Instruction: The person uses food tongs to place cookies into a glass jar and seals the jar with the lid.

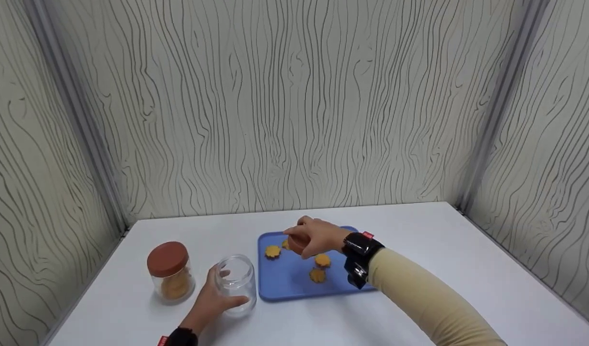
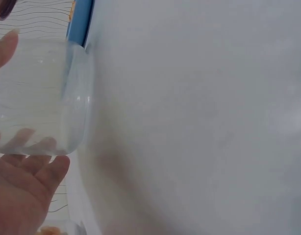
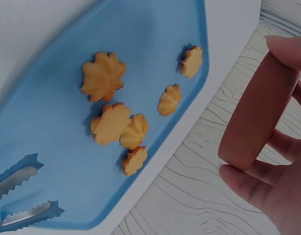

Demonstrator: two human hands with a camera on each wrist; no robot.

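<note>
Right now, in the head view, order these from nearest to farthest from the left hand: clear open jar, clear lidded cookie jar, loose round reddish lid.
1. Clear open jar, in the left hand.
2. Clear lidded cookie jar, left of that hand.
3. Loose round reddish lid, in the right hand.

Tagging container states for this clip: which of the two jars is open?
The jar in the left grip, beside the blue tray: nothing covers its top. The other jar, farther left, wears a reddish-brown lid and has orange-tan pieces inside.
</note>
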